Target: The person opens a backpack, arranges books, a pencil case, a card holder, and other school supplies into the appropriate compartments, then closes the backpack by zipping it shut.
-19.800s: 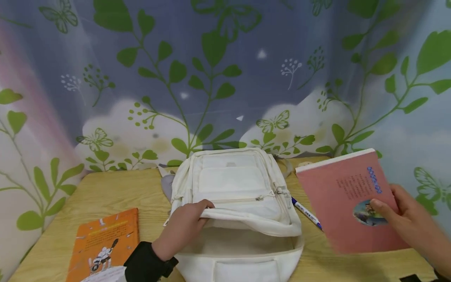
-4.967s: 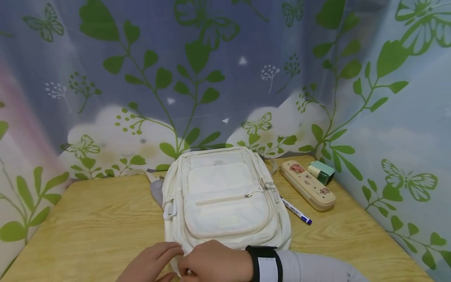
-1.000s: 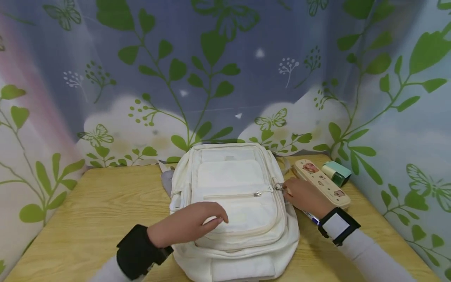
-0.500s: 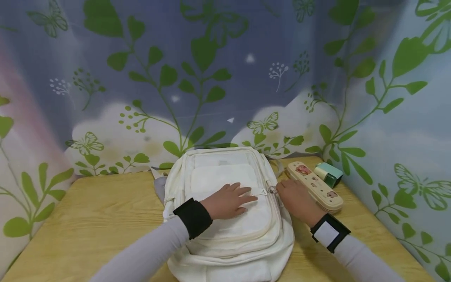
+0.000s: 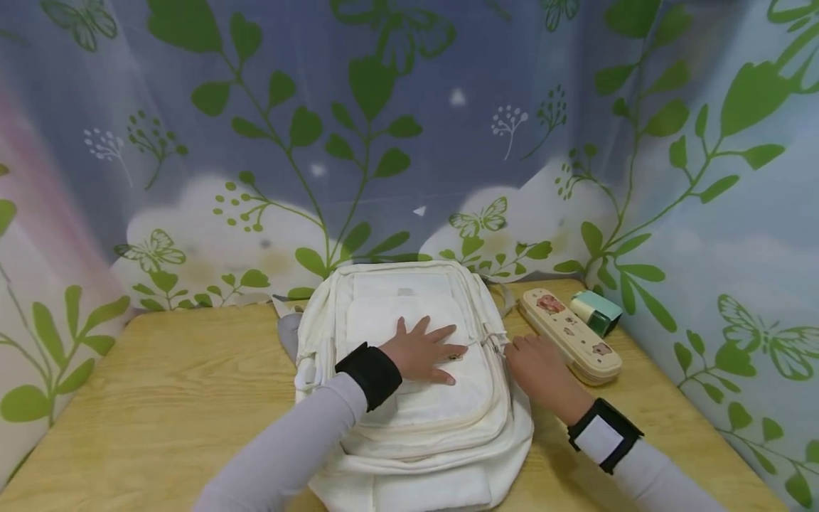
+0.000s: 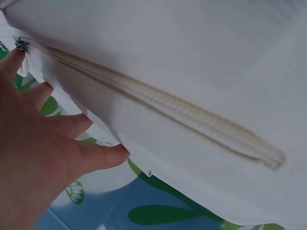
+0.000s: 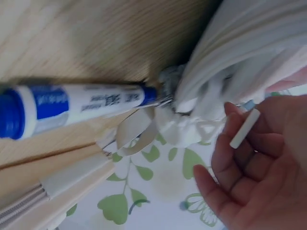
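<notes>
A white backpack (image 5: 441, 409) lies front up on the wooden table. My left hand (image 5: 422, 353) rests on its front pocket with spread fingers. In the left wrist view the pocket's zipper (image 6: 158, 105) runs past these fingers. At the backpack's right side my right hand (image 5: 540, 370) has its fingers curled. The right wrist view shows a small white zipper pull (image 7: 245, 128) pinched in that hand. A blue-and-white marker (image 7: 81, 105) lies beside the bag there; in the head view the right hand hides it.
To the right of the bag stand a cream pencil case (image 5: 569, 334) with bear pictures and a green box (image 5: 596, 313). A grey item (image 5: 289, 334) pokes out at the bag's left. Bare wooden table (image 5: 185, 398) stretches to the left; a leaf-printed curtain (image 5: 256, 142) hangs behind.
The orange and pink books seen earliest are out of view. Over the last second my left hand has moved up and right onto the front pocket, fingers spreading; my right stays at the bag's side.
</notes>
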The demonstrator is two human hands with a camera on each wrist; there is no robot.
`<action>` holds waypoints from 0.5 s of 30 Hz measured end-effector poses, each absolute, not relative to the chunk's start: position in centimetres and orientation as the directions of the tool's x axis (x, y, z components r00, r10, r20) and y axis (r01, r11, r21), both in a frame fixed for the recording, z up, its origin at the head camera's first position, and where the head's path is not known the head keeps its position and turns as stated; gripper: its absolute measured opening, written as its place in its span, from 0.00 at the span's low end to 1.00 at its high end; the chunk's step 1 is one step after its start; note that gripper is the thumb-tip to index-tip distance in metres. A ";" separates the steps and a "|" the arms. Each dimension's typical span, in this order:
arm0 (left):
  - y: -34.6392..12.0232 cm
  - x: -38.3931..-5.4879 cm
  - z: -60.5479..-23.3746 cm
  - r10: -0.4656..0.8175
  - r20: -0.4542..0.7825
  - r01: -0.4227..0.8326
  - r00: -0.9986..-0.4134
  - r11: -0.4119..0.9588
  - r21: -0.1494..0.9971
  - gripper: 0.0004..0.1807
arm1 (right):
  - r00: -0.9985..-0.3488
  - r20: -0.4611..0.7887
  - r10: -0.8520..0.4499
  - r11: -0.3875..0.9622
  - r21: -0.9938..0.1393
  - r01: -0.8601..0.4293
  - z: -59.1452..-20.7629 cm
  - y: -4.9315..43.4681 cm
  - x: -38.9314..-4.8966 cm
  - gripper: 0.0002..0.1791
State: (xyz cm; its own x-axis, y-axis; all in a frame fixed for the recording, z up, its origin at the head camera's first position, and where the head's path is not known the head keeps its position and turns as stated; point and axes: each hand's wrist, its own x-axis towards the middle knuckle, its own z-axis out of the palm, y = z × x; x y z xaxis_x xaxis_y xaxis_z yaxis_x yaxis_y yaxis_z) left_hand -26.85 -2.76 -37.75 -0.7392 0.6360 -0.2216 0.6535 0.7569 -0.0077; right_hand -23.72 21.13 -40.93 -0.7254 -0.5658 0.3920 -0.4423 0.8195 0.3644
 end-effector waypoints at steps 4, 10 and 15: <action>-2.6 -27.3 -37.7 0.637 -0.210 0.647 -0.742 0.762 0.027 0.35 | -0.744 0.371 -0.556 0.829 0.306 -0.467 -40.4 21.5 -22.2 0.05; -2.7 -28.1 -37.9 0.629 -0.218 0.633 -0.747 0.772 0.060 0.35 | -0.759 0.311 -0.572 0.820 0.250 -0.515 -39.8 21.4 -20.1 0.05; -2.5 -28.0 -38.4 0.632 -0.217 0.631 -0.744 0.772 0.084 0.35 | -0.813 0.205 -0.545 0.838 0.110 -0.534 -39.1 21.2 -18.0 0.11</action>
State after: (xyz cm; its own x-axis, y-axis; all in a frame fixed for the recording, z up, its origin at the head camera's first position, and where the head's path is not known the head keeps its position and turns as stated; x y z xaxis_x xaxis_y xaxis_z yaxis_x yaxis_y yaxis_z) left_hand -28.02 -2.52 -38.42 -0.7442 0.6316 -0.2173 0.6305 0.7717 0.0837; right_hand -18.03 21.16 -39.14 -0.8132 -0.5446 0.2051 -0.5337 0.8384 0.1104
